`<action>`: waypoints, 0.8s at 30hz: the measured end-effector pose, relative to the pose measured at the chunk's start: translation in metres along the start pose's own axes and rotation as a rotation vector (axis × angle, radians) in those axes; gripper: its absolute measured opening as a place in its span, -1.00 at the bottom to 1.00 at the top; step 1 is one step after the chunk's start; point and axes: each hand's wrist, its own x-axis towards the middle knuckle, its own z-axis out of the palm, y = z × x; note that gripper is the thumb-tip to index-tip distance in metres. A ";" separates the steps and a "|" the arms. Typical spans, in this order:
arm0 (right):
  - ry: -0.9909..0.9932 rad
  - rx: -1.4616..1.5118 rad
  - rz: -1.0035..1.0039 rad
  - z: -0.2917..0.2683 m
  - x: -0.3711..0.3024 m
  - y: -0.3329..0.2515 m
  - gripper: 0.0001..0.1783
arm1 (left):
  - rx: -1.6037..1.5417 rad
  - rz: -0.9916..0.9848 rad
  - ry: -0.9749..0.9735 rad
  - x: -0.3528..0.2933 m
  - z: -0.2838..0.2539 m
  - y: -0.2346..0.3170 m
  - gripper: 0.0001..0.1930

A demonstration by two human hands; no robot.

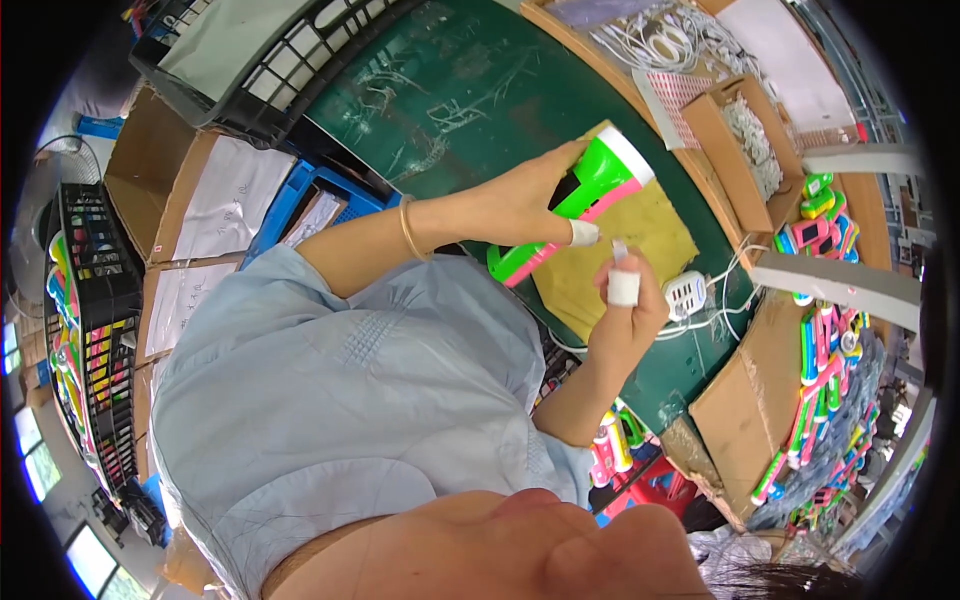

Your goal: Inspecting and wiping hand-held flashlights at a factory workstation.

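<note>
Your left hand (525, 195) grasps a white-rimmed green-and-pink flashlight (603, 172), lying slantwise over the yellow cloth (655, 232) on the green table (450, 110); your right hand (640, 292), near it, has curled fingers, though whether they grip anything you cannot tell.

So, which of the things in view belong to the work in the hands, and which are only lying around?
In use:
green-and-pink flashlight, in the left hand
yellow mat, beneath it
right hand nearby; whether it holds anything is unclear

Probably just lying about:
coiled white cables
black crate at upper left
small cardboard box of white parts
</note>
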 end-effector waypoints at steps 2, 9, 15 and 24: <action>-0.082 -0.120 -0.040 0.000 0.012 0.003 -0.75 | 0.281 -0.109 0.051 0.002 0.001 0.017 -0.30; -0.046 -0.210 0.020 0.006 0.019 0.003 -0.80 | 0.356 -0.088 0.084 0.003 0.004 0.013 -0.34; -0.046 -0.294 -0.003 0.004 0.017 0.004 -0.80 | 0.315 -0.125 0.069 0.001 0.007 0.012 -0.32; 0.074 -0.467 -0.111 0.019 0.014 0.019 -0.83 | 0.417 -0.094 0.151 0.002 0.021 0.003 -0.30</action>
